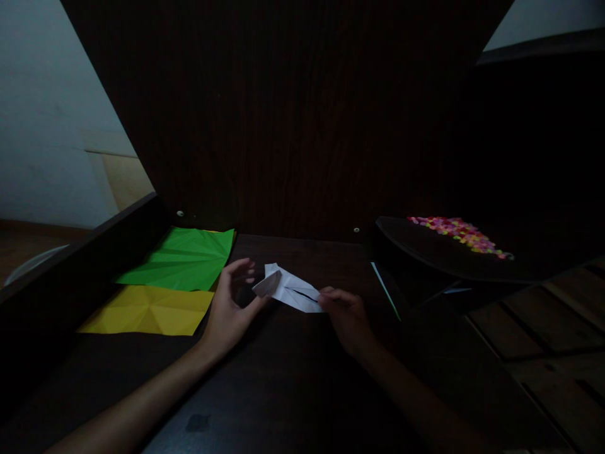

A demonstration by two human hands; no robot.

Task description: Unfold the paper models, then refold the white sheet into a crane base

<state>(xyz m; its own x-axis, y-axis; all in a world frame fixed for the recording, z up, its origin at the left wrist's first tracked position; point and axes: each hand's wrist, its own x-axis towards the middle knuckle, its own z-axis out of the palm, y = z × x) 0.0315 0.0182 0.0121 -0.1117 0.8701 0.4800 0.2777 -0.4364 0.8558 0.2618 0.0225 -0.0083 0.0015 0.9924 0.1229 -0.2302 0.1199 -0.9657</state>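
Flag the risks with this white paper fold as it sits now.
1. The folded white paper piece is held only at its ends, left hand and right hand; its split middle could tear if pulled.
2. The scene is very dim, so creases may get misaligned.
3. The creased green paper sheet and yellow paper sheet lie beside the left hand and could get brushed.

Dim, poorly lit room. Dark wooden bench [293, 378] across the lower frame, backed by a tall dark wood-grain panel [293, 113] at centre. Pale wall [42, 113] at upper left. Slatted wooden surface [548, 328] at lower right.
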